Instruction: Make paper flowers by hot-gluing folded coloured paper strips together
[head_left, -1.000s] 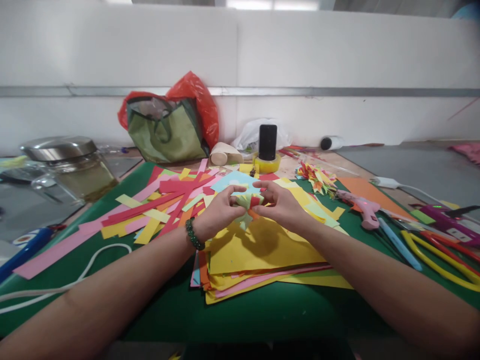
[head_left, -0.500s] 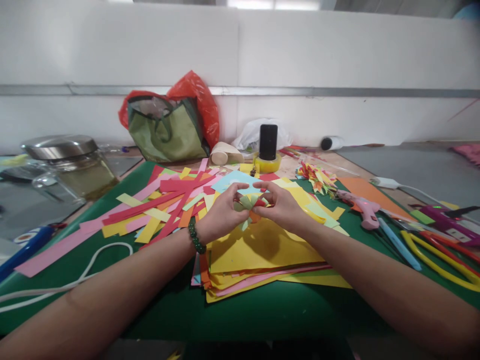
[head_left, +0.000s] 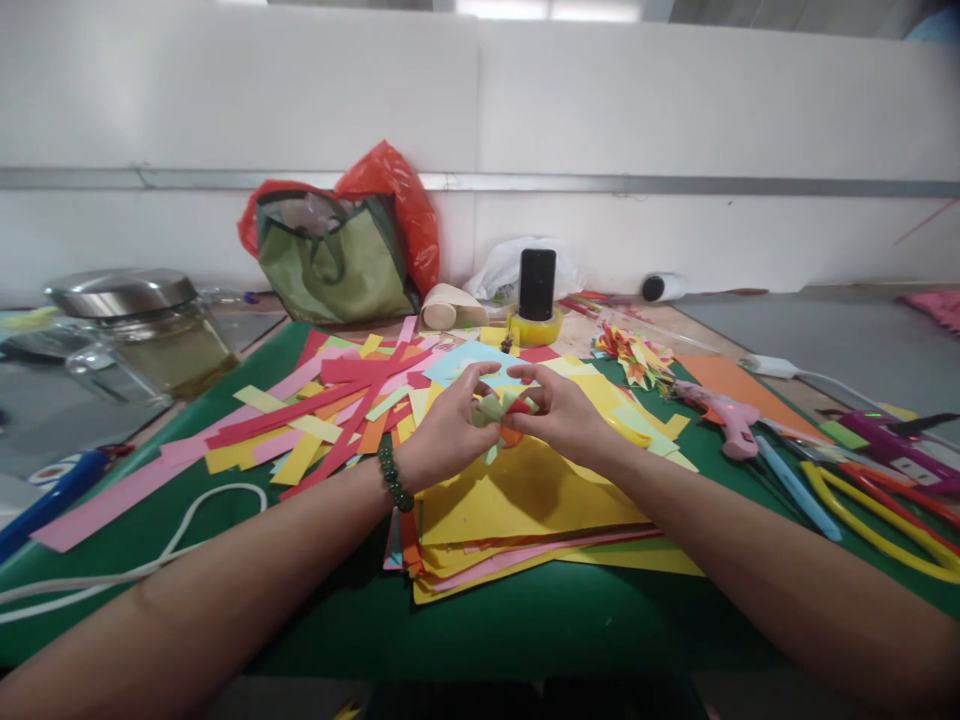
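Between my two hands is a small paper flower [head_left: 493,407] with pale green petals and bits of red and orange. My left hand [head_left: 452,425], with a green bead bracelet [head_left: 394,478] at the wrist, grips its left side. Closed on its right side are the fingers of my right hand [head_left: 561,412]. The fingertips partly cover the flower. Beneath both hands lies a stack of coloured paper [head_left: 525,510], yellow on top. A yellow handle-like loop [head_left: 630,433] shows beside my right wrist.
Cut paper strips [head_left: 300,425] are strewn at left, near a white cable [head_left: 180,535] and a glass jug [head_left: 161,350]. At right lie a pink glue gun [head_left: 731,420], yellow-handled scissors [head_left: 862,520] and a bunch of paper flowers [head_left: 636,355]. A phone [head_left: 537,285] stands behind on tape [head_left: 536,327].
My fingers have shifted slightly around the paper flower, and its petals have turned a little. Everything else stays where it was.
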